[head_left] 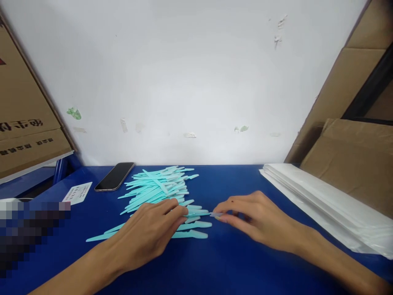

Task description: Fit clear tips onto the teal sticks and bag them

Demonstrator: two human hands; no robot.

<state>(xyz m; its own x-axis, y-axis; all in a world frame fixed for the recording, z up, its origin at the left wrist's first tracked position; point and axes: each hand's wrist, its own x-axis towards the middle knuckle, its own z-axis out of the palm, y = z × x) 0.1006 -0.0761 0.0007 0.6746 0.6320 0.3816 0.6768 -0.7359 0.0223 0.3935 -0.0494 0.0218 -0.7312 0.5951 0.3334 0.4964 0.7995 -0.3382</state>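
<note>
My left hand (pixel 156 227) is closed on a turquoise eyebrow razor (pixel 199 212), whose blade end points right. At that end, a small translucent blade cap (pixel 215 214) is pinched between the thumb and fingers of my right hand (pixel 260 221). The cap meets the razor's tip; how far it covers the blade I cannot tell. Two more razors (pixel 196 225) lie under and in front of my left hand, partly hidden by it. Behind that hand spreads a loose pile of similar razors (pixel 153 188), most with their blade ends to the right.
On the blue table (pixel 196 270), a phone (pixel 116 177) and a white printed card (pixel 78 192) lie left of the pile. A stack of white plastic bags (pixel 322 200) is at the right. Cardboard boxes (pixel 27 102) flank both sides, and a white wall (pixel 196 82) rises behind.
</note>
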